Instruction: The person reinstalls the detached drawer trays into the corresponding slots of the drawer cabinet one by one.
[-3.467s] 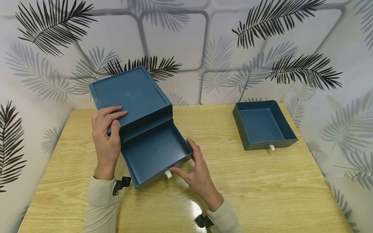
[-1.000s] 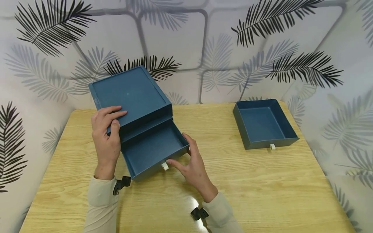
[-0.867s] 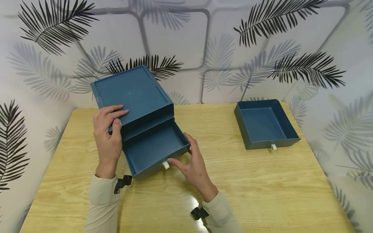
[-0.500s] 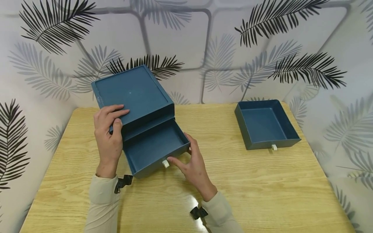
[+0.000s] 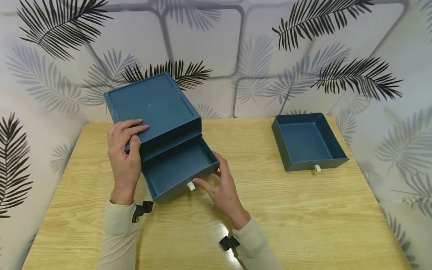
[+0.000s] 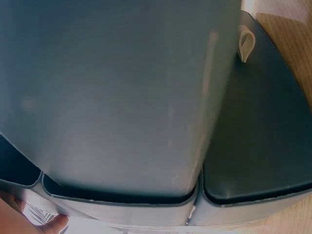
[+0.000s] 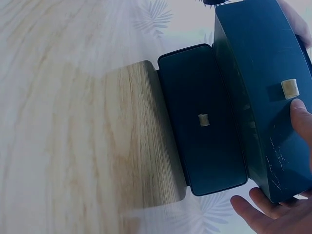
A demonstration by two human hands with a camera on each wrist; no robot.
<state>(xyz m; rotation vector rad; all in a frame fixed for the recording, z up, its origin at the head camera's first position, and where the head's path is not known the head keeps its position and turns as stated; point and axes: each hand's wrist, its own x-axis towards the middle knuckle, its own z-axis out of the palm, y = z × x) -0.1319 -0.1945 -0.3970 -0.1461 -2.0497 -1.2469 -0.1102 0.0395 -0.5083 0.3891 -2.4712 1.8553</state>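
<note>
A blue drawer cabinet [image 5: 155,105] stands at an angle on the left of the table. Its middle drawer [image 5: 179,165] sticks partly out of the front, with nothing inside and a pale pull tab [image 5: 191,186] on its face. My right hand [image 5: 227,191] grips this drawer's right front corner, thumb on the face beside the tab. My left hand [image 5: 123,159] rests on the cabinet's left front edge, two fingers lying over the top. Below, the bottom drawer [image 7: 209,156] sits pushed in. The cabinet's top slot [image 6: 14,163] holds no drawer.
Another blue drawer [image 5: 305,138] with a pale tab lies at the back right of the wood-grain table [image 5: 303,225]. A leaf-patterned cloth [image 5: 209,45] rises behind the table and along both sides.
My right hand has moved the middle drawer a short way inward, so less of it sticks out; most of this came before the last second. My left hand keeps its place.
</note>
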